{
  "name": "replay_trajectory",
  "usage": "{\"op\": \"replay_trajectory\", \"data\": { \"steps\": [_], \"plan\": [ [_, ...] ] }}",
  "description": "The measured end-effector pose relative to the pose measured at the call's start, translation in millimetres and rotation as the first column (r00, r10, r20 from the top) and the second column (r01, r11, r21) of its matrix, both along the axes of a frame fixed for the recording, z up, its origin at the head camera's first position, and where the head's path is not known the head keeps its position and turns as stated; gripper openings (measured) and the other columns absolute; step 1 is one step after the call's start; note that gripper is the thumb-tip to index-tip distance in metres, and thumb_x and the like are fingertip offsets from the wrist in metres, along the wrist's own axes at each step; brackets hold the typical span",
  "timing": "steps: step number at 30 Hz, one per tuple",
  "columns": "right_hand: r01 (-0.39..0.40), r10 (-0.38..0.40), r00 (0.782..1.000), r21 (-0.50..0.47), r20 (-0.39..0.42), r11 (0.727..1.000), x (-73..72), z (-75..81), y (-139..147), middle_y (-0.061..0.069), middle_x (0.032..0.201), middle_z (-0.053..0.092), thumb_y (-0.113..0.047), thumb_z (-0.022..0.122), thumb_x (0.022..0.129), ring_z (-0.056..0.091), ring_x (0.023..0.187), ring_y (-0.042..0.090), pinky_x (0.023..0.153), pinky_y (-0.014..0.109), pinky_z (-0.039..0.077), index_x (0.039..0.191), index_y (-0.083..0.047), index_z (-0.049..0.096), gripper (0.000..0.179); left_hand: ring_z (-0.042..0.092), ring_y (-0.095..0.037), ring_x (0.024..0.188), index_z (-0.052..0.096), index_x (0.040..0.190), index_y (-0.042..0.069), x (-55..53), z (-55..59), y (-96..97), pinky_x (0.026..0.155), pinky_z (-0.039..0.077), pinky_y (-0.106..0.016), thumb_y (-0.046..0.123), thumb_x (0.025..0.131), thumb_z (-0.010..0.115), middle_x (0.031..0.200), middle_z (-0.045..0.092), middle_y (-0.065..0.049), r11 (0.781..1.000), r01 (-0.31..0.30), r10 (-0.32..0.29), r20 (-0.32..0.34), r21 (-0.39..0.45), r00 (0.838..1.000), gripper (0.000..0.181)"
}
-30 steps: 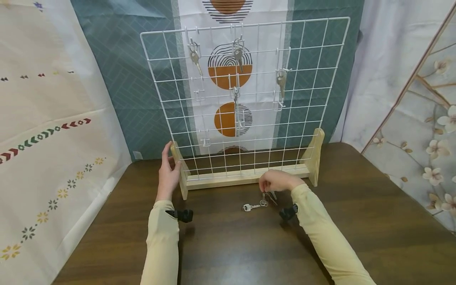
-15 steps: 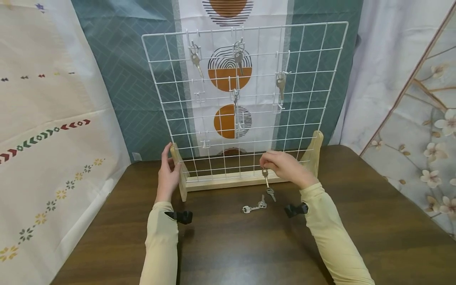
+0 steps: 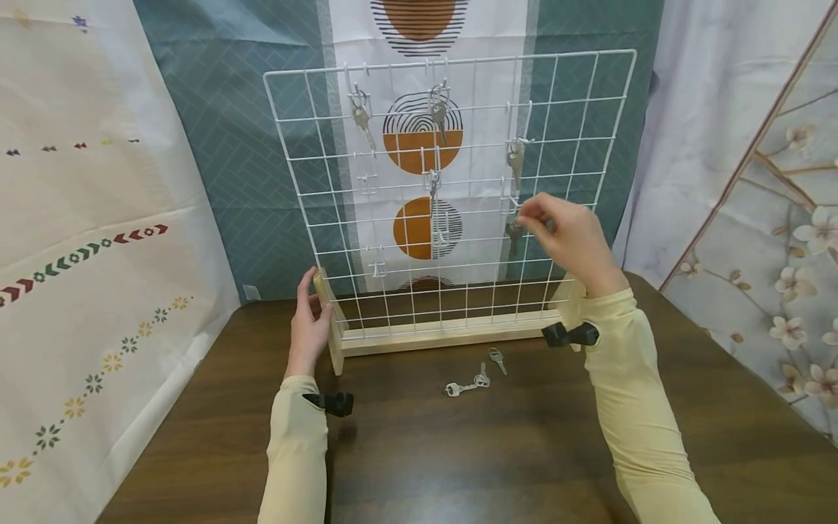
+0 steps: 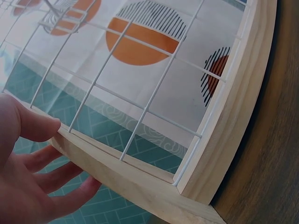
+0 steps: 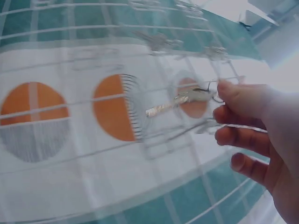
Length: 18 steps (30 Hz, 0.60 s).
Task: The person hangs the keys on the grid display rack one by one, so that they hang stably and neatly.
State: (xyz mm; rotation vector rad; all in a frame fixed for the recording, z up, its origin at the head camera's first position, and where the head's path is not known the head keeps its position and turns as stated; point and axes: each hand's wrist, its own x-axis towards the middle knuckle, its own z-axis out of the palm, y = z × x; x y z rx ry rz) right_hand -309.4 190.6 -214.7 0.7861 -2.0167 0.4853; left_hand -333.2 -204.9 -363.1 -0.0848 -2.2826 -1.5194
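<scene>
In the head view a white wire grid (image 3: pixel 635 65) stands upright in a wooden stand (image 3: pixel 419 340). My left hand (image 3: pixel 309 327) holds the stand's left upright, thumb on one side and fingers on the other, as the left wrist view confirms. My right hand (image 3: pixel 569 236) is raised before the grid's right part, beside a wire hook (image 3: pixel 513 205). Between thumb and forefinger it pinches the ring of a key (image 5: pixel 187 95), which hangs down from the fingertips. Whether the ring touches the hook cannot be told; the right wrist view is blurred.
Several keys hang from hooks on the grid, among them an upper left key (image 3: pixel 362 120) and a right key (image 3: pixel 515 160). Other hooks, such as a lower left hook (image 3: pixel 378 269), bear no key. Loose keys, including a ringed key (image 3: pixel 499 362), lie on the brown table (image 3: pixel 419 451).
My right hand has picked a ringed key off the table and carried it up and right to the grid. A second key has dropped back onto the table. My left hand stays put.
</scene>
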Motion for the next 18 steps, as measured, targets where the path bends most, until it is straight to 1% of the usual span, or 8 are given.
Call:
{"op": "replay_trajectory", "data": {
  "steps": [3, 6, 8, 10, 14, 18],
  "plan": [
    [0.044, -0.044, 0.998, -0.004, 0.039, 0.999, -3.1, 17.0, 3.1, 0.016, 0.085, 0.072, -0.006, 0.067, 0.09, 0.067, 0.074, 0.029, 0.066, 0.04, 0.05, 0.093, 0.001, 0.066, 0.008, 0.055, -0.041, 0.116, 0.016, 0.152, 0.044, 1.4, 0.2, -1.0, 0.091, 0.049, -0.06, 0.005, 0.1, 0.046, 0.136, 0.048, -0.022, 1.0, 0.002, -0.002, 0.004, 0.005, 1.0, 0.071],
    [0.084, -0.086, 0.994, 0.026, 0.075, 0.996, -5.4, 25.3, 6.1, 0.016, 0.086, 0.072, -0.009, 0.066, 0.09, 0.069, 0.079, 0.031, 0.072, 0.045, 0.052, 0.094, 0.0, 0.067, 0.01, 0.055, -0.041, 0.117, 0.015, 0.151, 0.045, 1.9, 0.7, -0.7, 0.091, 0.049, -0.06, 0.005, 0.1, 0.046, 0.136, 0.047, -0.023, 1.0, 0.008, -0.008, 0.006, 0.011, 1.0, 0.072],
    [0.109, -0.112, 0.989, 0.043, 0.095, 0.993, -7.4, 26.7, 7.4, 0.016, 0.086, 0.072, -0.011, 0.067, 0.091, 0.069, 0.079, 0.031, 0.072, 0.046, 0.052, 0.095, -0.001, 0.067, 0.011, 0.055, -0.041, 0.117, 0.015, 0.152, 0.045, 2.0, 1.0, -0.9, 0.091, 0.049, -0.061, 0.005, 0.1, 0.046, 0.136, 0.047, -0.023, 1.0, 0.01, -0.01, 0.005, 0.011, 1.0, 0.072],
    [0.118, -0.123, 0.986, 0.045, 0.113, 0.992, -8.8, 26.6, 7.8, 0.016, 0.086, 0.072, -0.012, 0.066, 0.091, 0.068, 0.079, 0.031, 0.072, 0.046, 0.051, 0.095, -0.001, 0.067, 0.011, 0.054, -0.042, 0.118, 0.015, 0.152, 0.044, 1.7, 1.2, -1.1, 0.092, 0.048, -0.061, 0.005, 0.1, 0.046, 0.136, 0.047, -0.023, 1.0, 0.013, -0.013, 0.003, 0.008, 1.0, 0.072],
    [0.118, -0.122, 0.981, 0.035, 0.148, 0.992, -10.8, 25.4, 7.1, 0.016, 0.086, 0.072, -0.012, 0.065, 0.092, 0.068, 0.081, 0.032, 0.073, 0.047, 0.05, 0.095, -0.002, 0.067, 0.011, 0.054, -0.041, 0.119, 0.015, 0.153, 0.042, 1.1, 1.3, -1.5, 0.092, 0.048, -0.06, 0.005, 0.1, 0.046, 0.136, 0.047, -0.023, 1.0, 0.015, -0.015, 0.001, 0.003, 1.0, 0.071],
    [0.109, -0.112, 0.98, 0.028, 0.166, 0.994, -11.9, 25.3, 5.5, 0.017, 0.086, 0.071, -0.014, 0.064, 0.093, 0.068, 0.081, 0.032, 0.073, 0.048, 0.049, 0.096, -0.002, 0.066, 0.013, 0.054, -0.04, 0.118, 0.015, 0.153, 0.042, 1.2, 1.2, -1.8, 0.092, 0.048, -0.059, 0.005, 0.1, 0.046, 0.136, 0.048, -0.023, 1.0, 0.011, -0.011, 0.003, 0.005, 1.0, 0.071]
  ]
}}
